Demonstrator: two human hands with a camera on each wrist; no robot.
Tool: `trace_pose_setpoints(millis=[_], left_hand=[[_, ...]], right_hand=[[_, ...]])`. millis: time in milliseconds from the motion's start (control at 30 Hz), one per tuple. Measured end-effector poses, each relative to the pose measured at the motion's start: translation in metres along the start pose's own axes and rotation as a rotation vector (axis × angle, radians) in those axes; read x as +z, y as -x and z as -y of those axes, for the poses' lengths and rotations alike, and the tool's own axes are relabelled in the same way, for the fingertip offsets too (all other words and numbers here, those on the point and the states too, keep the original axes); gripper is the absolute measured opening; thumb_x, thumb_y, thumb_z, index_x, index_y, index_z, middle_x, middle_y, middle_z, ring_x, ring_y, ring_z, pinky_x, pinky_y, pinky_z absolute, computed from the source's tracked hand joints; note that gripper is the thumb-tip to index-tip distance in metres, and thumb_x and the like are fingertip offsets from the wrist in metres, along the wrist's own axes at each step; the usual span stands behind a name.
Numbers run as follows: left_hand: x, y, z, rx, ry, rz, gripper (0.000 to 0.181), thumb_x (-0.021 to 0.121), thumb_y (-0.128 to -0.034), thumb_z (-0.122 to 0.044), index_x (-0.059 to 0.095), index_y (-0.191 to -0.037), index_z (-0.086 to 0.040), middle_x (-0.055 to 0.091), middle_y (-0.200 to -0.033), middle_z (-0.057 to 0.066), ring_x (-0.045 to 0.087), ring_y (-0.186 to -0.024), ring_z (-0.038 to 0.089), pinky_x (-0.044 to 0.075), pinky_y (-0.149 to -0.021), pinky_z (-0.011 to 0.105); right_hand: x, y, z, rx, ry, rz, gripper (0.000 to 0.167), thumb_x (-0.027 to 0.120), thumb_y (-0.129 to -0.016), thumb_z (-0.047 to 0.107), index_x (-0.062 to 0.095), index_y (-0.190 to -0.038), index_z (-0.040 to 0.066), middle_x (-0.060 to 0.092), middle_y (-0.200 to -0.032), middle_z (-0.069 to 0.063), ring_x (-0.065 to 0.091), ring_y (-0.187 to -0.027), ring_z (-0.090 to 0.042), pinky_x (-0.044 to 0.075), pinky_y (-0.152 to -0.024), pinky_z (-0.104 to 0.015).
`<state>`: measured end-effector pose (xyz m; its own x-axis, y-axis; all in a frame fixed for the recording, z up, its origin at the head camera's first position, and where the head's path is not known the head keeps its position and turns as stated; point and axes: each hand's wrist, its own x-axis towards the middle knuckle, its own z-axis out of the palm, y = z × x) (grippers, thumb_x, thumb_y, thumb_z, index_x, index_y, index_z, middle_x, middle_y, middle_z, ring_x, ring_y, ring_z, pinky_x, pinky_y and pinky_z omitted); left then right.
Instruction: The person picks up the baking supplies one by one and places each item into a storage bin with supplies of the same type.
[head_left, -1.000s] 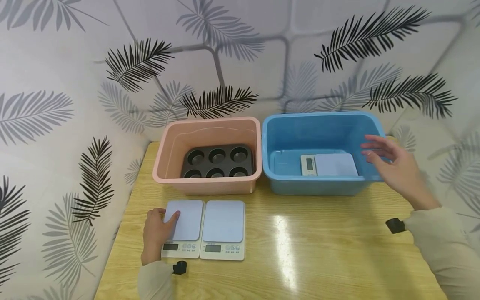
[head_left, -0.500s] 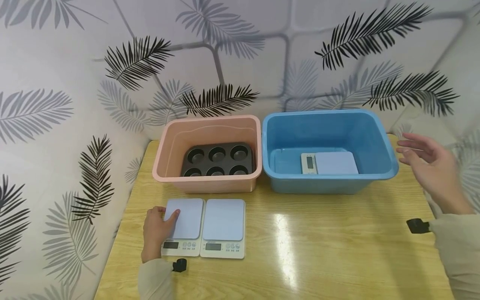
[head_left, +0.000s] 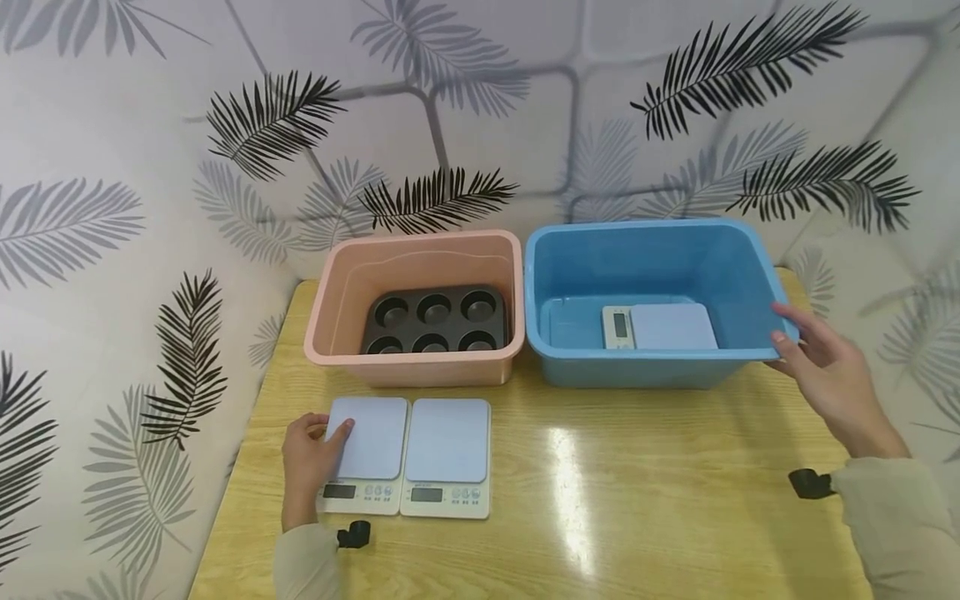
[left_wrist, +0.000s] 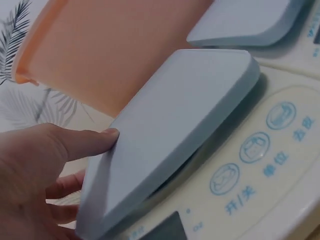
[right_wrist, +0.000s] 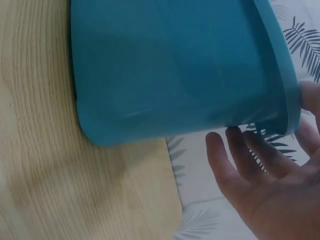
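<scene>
My left hand (head_left: 306, 458) holds the left edge of a white kitchen scale (head_left: 366, 437), thumb on its platform and the other fingers down its side. In the left wrist view the scale's platform (left_wrist: 175, 115) and blue button symbols are close up. A second kitchen scale (head_left: 447, 446) lies right beside it on the table. At the right, my right hand (head_left: 836, 379) grips the rim at the right end of a blue bin (head_left: 630, 371). In the right wrist view, fingertips (right_wrist: 215, 142) show beneath the bin's rim. A third scale (head_left: 671, 327) lies sideways inside this bin.
A pink bin (head_left: 420, 372) stands left of the blue one, with a dark muffin pan (head_left: 412, 327) inside. Both bins stand towards the back of the wooden table (head_left: 637, 500), before a wall covering (head_left: 525, 150) with a leaf print.
My right hand moved right, away from over the blue bin, then came back in to grip its right rim. The left hand and its scale have shifted very slightly left.
</scene>
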<state>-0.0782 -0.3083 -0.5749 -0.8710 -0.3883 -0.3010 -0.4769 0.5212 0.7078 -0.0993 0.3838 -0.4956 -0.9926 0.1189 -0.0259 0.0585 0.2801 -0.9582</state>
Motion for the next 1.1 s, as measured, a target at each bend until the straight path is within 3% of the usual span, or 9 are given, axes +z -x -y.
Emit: trace_pose_setpoints(millis=[200, 333, 467, 567, 667, 733, 867, 1033, 1100], left_hand=[[-0.008, 0.001, 0.003, -0.071, 0.165, 0.015, 0.053, 0.074, -0.1054, -0.035, 0.061, -0.147, -0.004, 0.04, -0.174, 0.023, 0.049, -0.151, 0.045, 0.043, -0.126, 0.061], [-0.015, 0.003, 0.011, -0.071, 0.216, 0.1, 0.053, 0.068, -0.1093, -0.036, 0.058, -0.154, -0.009, 0.046, -0.171, 0.017, 0.043, -0.156, 0.036, 0.037, -0.13, 0.053], [-0.027, 0.004, 0.022, -0.011, 0.243, 0.219, 0.053, 0.06, -0.1128, -0.02, 0.049, -0.164, -0.012, 0.048, -0.17, 0.013, 0.05, -0.15, 0.017, 0.044, -0.122, 0.023], [-0.036, 0.004, 0.03, 0.098, 0.318, 0.337, 0.061, 0.056, -0.1103, -0.003, 0.039, -0.169, -0.008, 0.041, -0.174, 0.013, 0.054, -0.139, -0.002, 0.048, -0.107, 0.008], [-0.045, 0.005, 0.039, 0.211, 0.439, 0.488, 0.075, 0.055, -0.104, 0.01, 0.028, -0.173, -0.003, 0.036, -0.176, 0.003, 0.058, -0.133, -0.01, 0.055, -0.102, 0.012], [-0.051, 0.006, 0.043, 0.267, 0.503, 0.597, 0.084, 0.056, -0.1008, 0.014, 0.02, -0.175, -0.005, 0.03, -0.175, -0.01, 0.061, -0.133, -0.007, 0.058, -0.101, 0.017], [-0.058, 0.007, 0.049, 0.325, 0.573, 0.764, 0.1, 0.059, -0.097, 0.018, 0.008, -0.177, -0.013, 0.024, -0.172, -0.024, 0.061, -0.139, -0.003, 0.06, -0.102, 0.022], [-0.06, 0.008, 0.048, 0.33, 0.593, 0.84, 0.107, 0.061, -0.0965, 0.02, 0.002, -0.178, -0.018, 0.04, -0.166, -0.024, 0.054, -0.146, -0.006, 0.057, -0.108, 0.022], [-0.061, 0.008, 0.046, 0.306, 0.588, 0.853, 0.107, 0.06, -0.0974, 0.02, 0.002, -0.178, -0.02, 0.048, -0.163, -0.024, 0.059, -0.142, -0.002, 0.059, -0.105, 0.025]], right_hand=[[0.004, 0.002, -0.001, 0.048, -0.1, 0.004, 0.059, 0.062, -0.112, 0.022, 0.044, -0.169, 0.019, 0.022, -0.181, -0.02, 0.059, -0.131, 0.009, 0.059, -0.086, -0.009], [0.008, 0.002, 0.001, 0.09, -0.072, 0.009, 0.059, 0.058, -0.114, 0.026, 0.04, -0.171, 0.026, 0.012, -0.184, -0.015, 0.042, -0.16, -0.014, 0.058, -0.086, -0.007], [0.012, 0.001, 0.002, 0.106, -0.049, -0.022, 0.059, 0.056, -0.115, 0.029, 0.039, -0.171, 0.028, 0.011, -0.184, -0.013, 0.028, -0.167, -0.033, 0.058, -0.086, -0.007], [0.015, 0.001, 0.001, 0.11, -0.101, -0.067, 0.058, 0.057, -0.114, 0.029, 0.041, -0.17, 0.026, 0.013, -0.184, -0.011, 0.028, -0.167, -0.031, 0.057, -0.085, -0.006], [0.017, 0.003, 0.0, 0.106, -0.195, -0.103, 0.057, 0.059, -0.113, 0.026, 0.044, -0.169, 0.023, 0.015, -0.184, -0.01, 0.03, -0.167, -0.025, 0.058, -0.085, -0.007], [0.018, 0.004, -0.001, 0.098, -0.241, -0.113, 0.057, 0.06, -0.113, 0.024, 0.045, -0.168, 0.021, 0.016, -0.184, -0.009, 0.032, -0.166, -0.022, 0.059, -0.085, -0.008], [0.019, 0.006, -0.003, 0.072, -0.286, -0.114, 0.057, 0.06, -0.113, 0.02, 0.045, -0.168, 0.019, 0.019, -0.184, -0.007, 0.033, -0.165, -0.02, 0.059, -0.086, -0.009], [0.019, 0.006, -0.003, 0.065, -0.331, -0.112, 0.057, 0.059, -0.113, 0.019, 0.045, -0.168, 0.018, 0.017, -0.185, -0.005, 0.027, -0.168, -0.022, 0.059, -0.087, -0.01], [0.018, 0.005, -0.003, 0.072, -0.345, -0.114, 0.057, 0.06, -0.113, 0.019, 0.045, -0.168, 0.018, 0.017, -0.185, -0.005, 0.028, -0.167, -0.022, 0.059, -0.087, -0.01]])
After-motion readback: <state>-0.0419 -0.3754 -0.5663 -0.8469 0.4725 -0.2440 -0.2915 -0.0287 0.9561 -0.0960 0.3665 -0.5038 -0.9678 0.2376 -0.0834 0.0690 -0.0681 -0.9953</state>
